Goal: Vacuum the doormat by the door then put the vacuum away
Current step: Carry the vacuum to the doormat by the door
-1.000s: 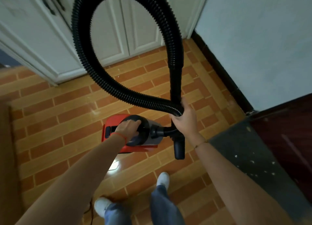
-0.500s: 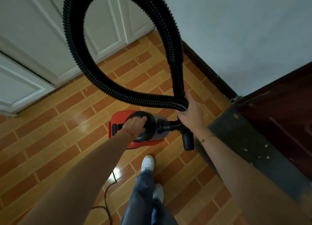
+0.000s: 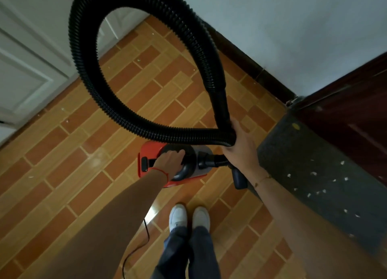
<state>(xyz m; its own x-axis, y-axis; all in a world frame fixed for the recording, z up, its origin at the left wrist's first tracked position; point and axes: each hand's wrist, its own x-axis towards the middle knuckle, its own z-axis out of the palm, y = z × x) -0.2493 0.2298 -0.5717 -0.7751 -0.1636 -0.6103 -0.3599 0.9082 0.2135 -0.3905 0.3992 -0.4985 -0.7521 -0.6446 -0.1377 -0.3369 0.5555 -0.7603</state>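
left hand (image 3: 168, 162) grips the vacuum (image 3: 150, 153) handle; right hand (image 3: 240, 144) clasps the floppy hose (image 3: 117, 109); the rigid body looks hefty, so lift by the handle

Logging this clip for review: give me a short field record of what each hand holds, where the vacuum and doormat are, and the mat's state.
left hand: grips the vacuum handle
right hand: holds the looped hose
vacuum: red and black body, by the feet
doormat: dark, to the right, at the door
mat state: white specks on it
cord: trails on the floor
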